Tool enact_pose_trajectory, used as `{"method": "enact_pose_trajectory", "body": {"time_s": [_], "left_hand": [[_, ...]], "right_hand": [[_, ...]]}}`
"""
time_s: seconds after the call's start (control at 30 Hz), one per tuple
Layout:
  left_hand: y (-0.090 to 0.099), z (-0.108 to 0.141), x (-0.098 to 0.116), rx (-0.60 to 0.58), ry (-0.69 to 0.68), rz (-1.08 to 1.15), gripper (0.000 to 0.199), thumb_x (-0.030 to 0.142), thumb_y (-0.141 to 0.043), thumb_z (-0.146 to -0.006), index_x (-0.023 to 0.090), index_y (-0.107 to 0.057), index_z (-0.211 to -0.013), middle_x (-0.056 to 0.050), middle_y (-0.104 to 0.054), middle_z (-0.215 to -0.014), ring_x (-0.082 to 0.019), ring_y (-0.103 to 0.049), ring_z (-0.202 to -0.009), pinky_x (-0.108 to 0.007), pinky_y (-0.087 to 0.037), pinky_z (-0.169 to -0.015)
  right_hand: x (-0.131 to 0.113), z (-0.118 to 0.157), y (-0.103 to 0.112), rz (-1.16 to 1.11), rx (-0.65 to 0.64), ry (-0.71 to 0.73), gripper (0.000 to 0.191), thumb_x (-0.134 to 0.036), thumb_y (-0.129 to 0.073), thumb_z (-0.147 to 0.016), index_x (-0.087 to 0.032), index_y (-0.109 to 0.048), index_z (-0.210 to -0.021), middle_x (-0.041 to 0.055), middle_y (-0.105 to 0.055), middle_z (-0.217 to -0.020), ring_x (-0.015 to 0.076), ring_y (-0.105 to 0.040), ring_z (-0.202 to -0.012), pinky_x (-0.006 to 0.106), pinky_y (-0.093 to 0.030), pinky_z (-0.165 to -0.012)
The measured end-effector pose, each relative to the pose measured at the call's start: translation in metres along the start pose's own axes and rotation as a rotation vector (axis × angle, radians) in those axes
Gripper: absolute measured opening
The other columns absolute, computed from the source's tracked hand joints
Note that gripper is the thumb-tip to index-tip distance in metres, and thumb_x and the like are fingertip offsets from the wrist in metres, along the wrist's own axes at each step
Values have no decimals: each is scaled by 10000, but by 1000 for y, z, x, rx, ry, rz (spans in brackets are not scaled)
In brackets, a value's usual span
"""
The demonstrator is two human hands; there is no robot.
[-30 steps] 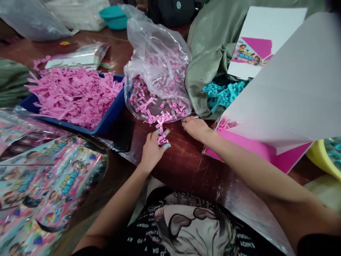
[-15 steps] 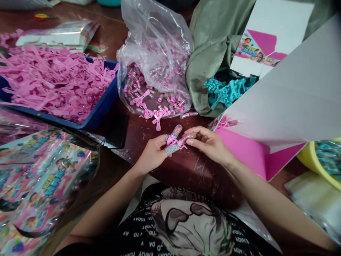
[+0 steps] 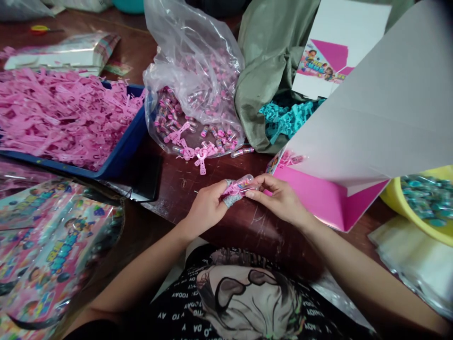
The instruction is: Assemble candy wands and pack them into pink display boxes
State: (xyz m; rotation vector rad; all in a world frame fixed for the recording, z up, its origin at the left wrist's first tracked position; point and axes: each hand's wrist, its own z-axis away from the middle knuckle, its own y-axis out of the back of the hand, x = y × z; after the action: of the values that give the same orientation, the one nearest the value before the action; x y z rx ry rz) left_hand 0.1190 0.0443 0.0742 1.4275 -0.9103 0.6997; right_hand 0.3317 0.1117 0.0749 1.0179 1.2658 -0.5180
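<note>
Dark red table (image 3: 184, 172) spans the head view, with a blue tray (image 3: 118, 146) at left, a clear bag (image 3: 184, 56) far centre and a pink box (image 3: 311, 196) at right. Near the middle, the left hand (image 3: 208, 208) grasps a pink clip (image 3: 231, 189) and a tube (image 3: 246, 179); the right hand (image 3: 281, 198) seems to pinch a second tube (image 3: 249, 188) just below. Smooth plastic in a fingertip hold could slip — or the clip might bend if pushed askew. Fingers hide much of the clip, the join is blurred — and the tray runs out of frame.
</note>
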Motion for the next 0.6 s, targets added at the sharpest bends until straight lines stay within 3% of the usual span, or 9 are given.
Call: {"method": "enact_pose_trajectory", "body": {"time_s": [0.1,0.2,0.27,0.33,0.4,0.5,0.6], "left_hand": [[-2,-1,2,4,-73,-76,191,258,-622,-935,178,-684,-1097,-55,-751,-994,-197,-692,-883,-314,-515,-794],[-12,-4,8,-11,-62,-23,206,264,-634,-932,202,-678,-1123,-39,-757,-1020,-192,-710,-890,-312,-540,-800],[-23,-6,14,-39,-46,26,330,262,-650,-920,215,-618,-1245,-34,-760,-1028,-200,-723,-896,-327,-563,-809],[-36,-10,19,-82,-46,76,590,294,-677,-906,229,-442,-1443,-48,-753,-1077,-223,-728,-956,-369,-584,-858],[-51,-16,20,-65,-77,85,900,364,-752,-849,233,-219,-1562,-108,-689,-1253,-275,-680,-1134,-446,-567,-970],[-75,-31,13,28,-116,12,1199,441,-862,-718,201,-77,-1591,-221,-379,-1563,-378,-397,-1447,-573,-400,-1164],[-99,-46,2,-17,-87,-44,1254,408,-877,-701,145,-27,-1585,-268,-205,-1627,-399,-235,-1520,-582,-307,-1220]], "right_hand": [[-8,7,18,66,-17,3,284,-489,-743,-840,-228,-720,-950,43,-737,-994,187,-678,-886,365,-554,-835],[-17,20,31,122,-29,4,635,-496,-793,-784,-267,-596,-1342,78,-671,-1299,214,-686,-997,355,-589,-794],[-22,28,35,144,-64,11,783,-489,-796,-786,-275,-477,-1468,83,-653,-1345,223,-687,-1048,359,-602,-811],[-26,34,42,138,-116,50,555,-471,-730,-860,-263,-589,-1355,58,-718,-1222,206,-701,-1035,361,-592,-876],[-29,37,57,193,-108,88,310,-456,-661,-922,-253,-699,-1154,36,-755,-1109,187,-717,-977,352,-584,-888],[-29,31,89,551,82,66,302,-502,-652,-915,-255,-733,-1070,43,-762,-1103,213,-727,-930,368,-579,-819],[-23,14,113,938,133,-38,334,-540,-618,-921,-274,-738,-1081,53,-762,-1109,264,-722,-923,399,-545,-752]]}}
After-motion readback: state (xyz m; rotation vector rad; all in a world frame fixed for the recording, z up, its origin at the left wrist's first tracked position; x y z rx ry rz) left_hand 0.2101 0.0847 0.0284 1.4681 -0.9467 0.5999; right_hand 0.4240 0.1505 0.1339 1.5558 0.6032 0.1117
